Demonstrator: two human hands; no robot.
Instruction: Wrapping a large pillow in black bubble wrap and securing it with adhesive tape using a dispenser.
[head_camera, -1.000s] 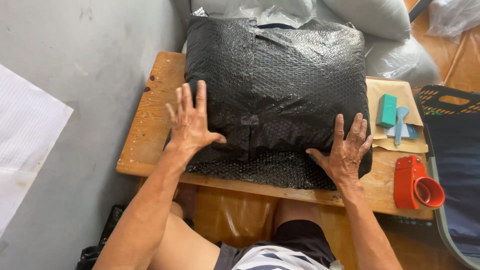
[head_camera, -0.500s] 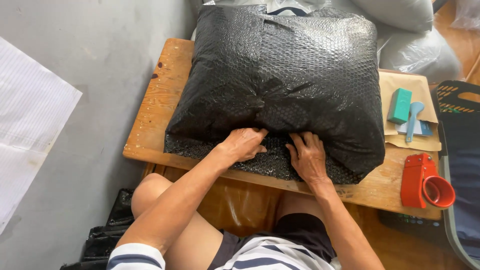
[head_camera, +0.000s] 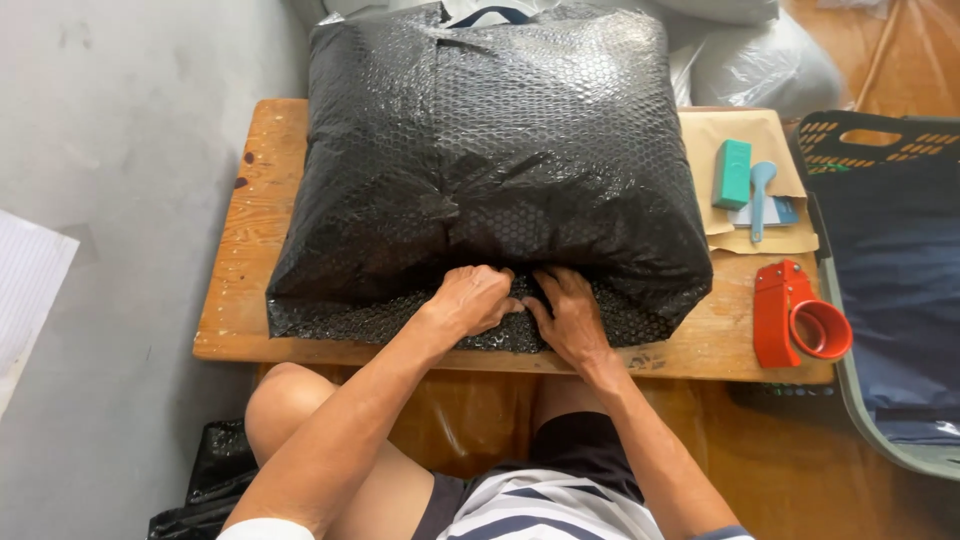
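My left hand (head_camera: 475, 298) and right hand (head_camera: 568, 315) pinch the near fold of a bulky black bubble-wrap parcel (head_camera: 490, 170) on the wooden bench (head_camera: 250, 250); a red tape dispenser (head_camera: 795, 315) lies right.

You sit at a low wooden table (head_camera: 250, 230) on a grey concrete floor (head_camera: 120, 150). Right of your hands the floor is brown (head_camera: 900, 60). Soft daylight falls evenly everywhere.

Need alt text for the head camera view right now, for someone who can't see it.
Both hands, left hand and right hand, press side by side into the near edge of a big bundle wrapped in black bubble wrap on a small wooden table. At the table's right end lie a red tape dispenser, a brown envelope and a green block.
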